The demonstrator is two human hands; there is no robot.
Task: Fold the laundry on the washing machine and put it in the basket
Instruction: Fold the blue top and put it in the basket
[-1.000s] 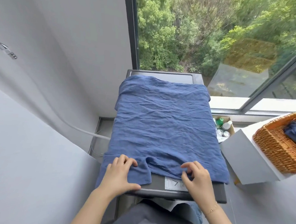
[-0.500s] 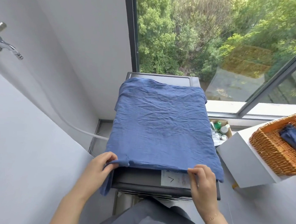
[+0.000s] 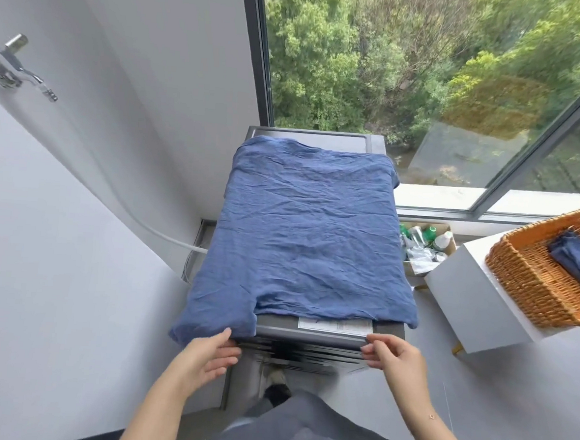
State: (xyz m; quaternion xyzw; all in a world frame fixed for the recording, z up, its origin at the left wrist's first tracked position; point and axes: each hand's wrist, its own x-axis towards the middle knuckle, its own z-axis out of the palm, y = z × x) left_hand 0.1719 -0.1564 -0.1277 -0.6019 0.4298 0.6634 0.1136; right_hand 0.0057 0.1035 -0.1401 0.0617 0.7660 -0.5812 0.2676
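Observation:
A blue garment lies spread flat over the top of the grey washing machine, with one corner hanging off the front left edge. My left hand hovers just below that hanging corner, fingers relaxed and holding nothing. My right hand is at the machine's front right edge, fingers loosely bent, also holding nothing. The wicker basket sits at the right on a white cabinet, with a folded dark blue cloth inside.
A white cabinet carries the basket. A cardboard box of bottles stands between machine and cabinet. A grey wall with a tap and hose is on the left, and a large window lies behind.
Both hands have let go of the garment's near edge and drawn back below the machine's front. The near left corner now hangs loose over the edge.

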